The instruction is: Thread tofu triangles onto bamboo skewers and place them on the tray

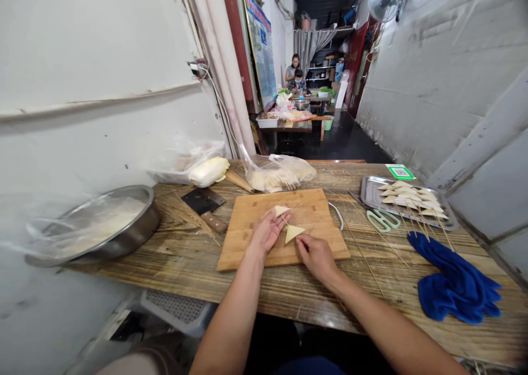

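My left hand (266,231), palm turned up over the cutting board (247,215), grips a flat pale triangular slice (281,211) between thumb and fingers. A second triangular slice (294,232) sits on a thin wooden skewer (285,221), whose front end reaches toward the left hand's slice. Closed around that skewer just behind the second slice is my right hand (317,255); the skewer's rear end shows below the wrist. Whether the skewer enters the first slice is unclear.
At right, a metal tray (367,191) bears several skewered slices, near green-handled scissors (383,221) and a blue cloth (454,281). Left are a cleaver (203,200), loose skewers (185,213) and a steel bowl (144,221). A plastic bag (280,174) lies behind the board. Two people are farther back.
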The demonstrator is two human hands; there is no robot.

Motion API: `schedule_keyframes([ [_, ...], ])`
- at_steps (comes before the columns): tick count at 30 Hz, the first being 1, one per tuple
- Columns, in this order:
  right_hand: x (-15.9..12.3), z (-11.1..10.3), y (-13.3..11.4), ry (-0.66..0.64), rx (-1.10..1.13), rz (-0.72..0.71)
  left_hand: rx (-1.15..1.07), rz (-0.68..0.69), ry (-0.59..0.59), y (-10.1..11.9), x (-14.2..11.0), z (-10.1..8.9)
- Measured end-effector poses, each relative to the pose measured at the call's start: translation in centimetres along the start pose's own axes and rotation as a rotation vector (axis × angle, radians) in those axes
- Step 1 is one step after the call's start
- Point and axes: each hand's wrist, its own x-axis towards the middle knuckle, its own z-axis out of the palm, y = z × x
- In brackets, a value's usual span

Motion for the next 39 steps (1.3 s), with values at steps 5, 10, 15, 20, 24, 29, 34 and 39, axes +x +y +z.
schedule_keyframes([
  [5,0.0,-0.02,-0.06,-0.001,-0.005,0.0,-0.004,0.0,0.001,-0.07,-0.12,0.08],
  [10,-0.01,-0.12,-0.15,-0.001,-0.009,-0.004,-0.014,0.019,0.009,-0.22,-0.18,0.09],
  [15,-0.02,-0.13,-0.16,0.002,-0.015,-0.006,-0.014,0.022,-0.001,-0.27,-0.23,0.07],
  [20,-0.07,-0.06,-0.15,0.008,-0.027,-0.008,-0.011,0.021,0.0,-0.17,-0.4,0.27],
  [24,-0.03,-0.09,-0.16,0.008,-0.029,-0.012,-0.026,0.018,0.001,-0.12,-0.44,0.39],
  [29,0.02,-0.14,-0.18,0.002,-0.025,-0.014,-0.029,0.01,0.017,-0.04,-0.39,0.31],
  [34,-0.04,-0.07,-0.13,-0.004,-0.025,-0.017,-0.042,0.004,0.03,0.02,-0.49,0.36],
  [39,0.04,-0.15,-0.21,-0.006,-0.034,-0.011,-0.045,-0.002,0.04,0.02,-0.55,0.57],
])
